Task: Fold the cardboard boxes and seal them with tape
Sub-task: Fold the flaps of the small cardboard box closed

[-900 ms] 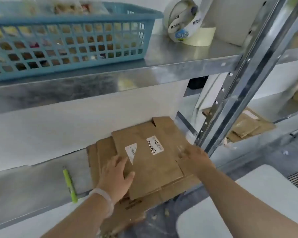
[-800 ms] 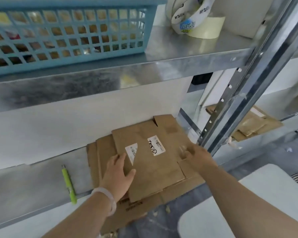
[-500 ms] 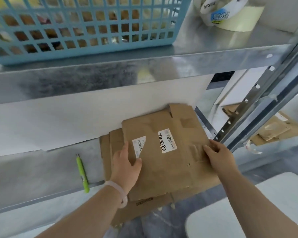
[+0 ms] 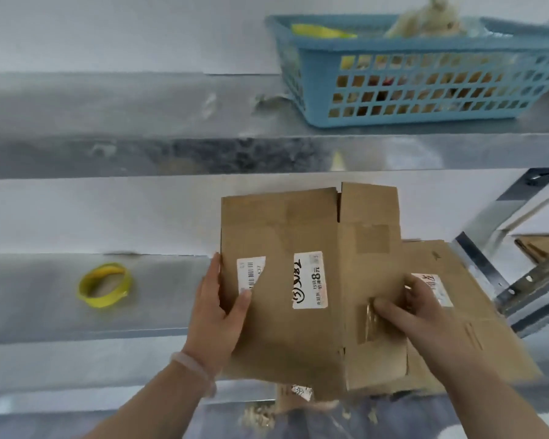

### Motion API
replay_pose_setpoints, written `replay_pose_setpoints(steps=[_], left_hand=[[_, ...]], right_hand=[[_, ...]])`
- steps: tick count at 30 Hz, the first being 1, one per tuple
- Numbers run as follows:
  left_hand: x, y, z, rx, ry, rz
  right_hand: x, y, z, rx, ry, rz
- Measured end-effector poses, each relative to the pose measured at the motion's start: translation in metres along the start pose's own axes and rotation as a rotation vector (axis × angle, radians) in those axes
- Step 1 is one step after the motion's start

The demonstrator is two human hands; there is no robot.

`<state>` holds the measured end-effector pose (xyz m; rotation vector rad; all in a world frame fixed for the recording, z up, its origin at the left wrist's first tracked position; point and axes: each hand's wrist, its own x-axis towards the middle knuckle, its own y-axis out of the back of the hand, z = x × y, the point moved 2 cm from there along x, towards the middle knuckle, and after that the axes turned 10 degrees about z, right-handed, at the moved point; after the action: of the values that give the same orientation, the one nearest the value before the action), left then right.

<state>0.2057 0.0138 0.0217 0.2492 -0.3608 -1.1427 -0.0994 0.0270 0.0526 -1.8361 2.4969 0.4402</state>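
A flattened brown cardboard box (image 4: 298,337) with white labels is lifted off the lower shelf, tilted toward me. My left hand (image 4: 217,315) grips its left edge, thumb on the front face and fingers behind. My right hand (image 4: 415,315) holds its right side, fingers curled at the taped seam. Another flattened cardboard box (image 4: 476,315) lies underneath on the shelf, partly hidden by the lifted one. No sealing tape roll shows in this view.
A yellow-green ring (image 4: 104,285) lies on the lower metal shelf (image 4: 45,312) to the left. A blue plastic basket (image 4: 425,87) with items stands on the upper shelf (image 4: 140,122). A slanted metal shelf upright (image 4: 526,280) stands at the right.
The top box has been lifted off the stack and raised toward me, gripped at both sides. The camera swung left, so the tape rolls on the upper shelf left the view.
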Motion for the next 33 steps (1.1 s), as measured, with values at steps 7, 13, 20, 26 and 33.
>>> replay_pose_setpoints(steps=[7, 13, 20, 26, 33], left_hand=[[0.053, 0.129, -0.056, -0.023, 0.000, 0.060], [0.090, 0.181, -0.074, -0.119, 0.000, 0.019], [0.095, 0.193, -0.085, -0.168, -0.080, 0.009], [0.108, 0.196, -0.073, -0.116, -0.170, -0.097], [0.122, 0.197, -0.061, -0.096, -0.260, -0.181]], right_hand=[[-0.026, -0.146, -0.010, -0.098, 0.110, -0.188], [-0.039, -0.234, -0.023, -0.190, 0.303, -0.176], [-0.032, -0.267, -0.055, -0.248, 0.412, -0.084], [-0.043, -0.263, -0.080, 0.120, 0.397, -0.225], [-0.033, -0.259, -0.084, -0.059, 0.523, -0.155]])
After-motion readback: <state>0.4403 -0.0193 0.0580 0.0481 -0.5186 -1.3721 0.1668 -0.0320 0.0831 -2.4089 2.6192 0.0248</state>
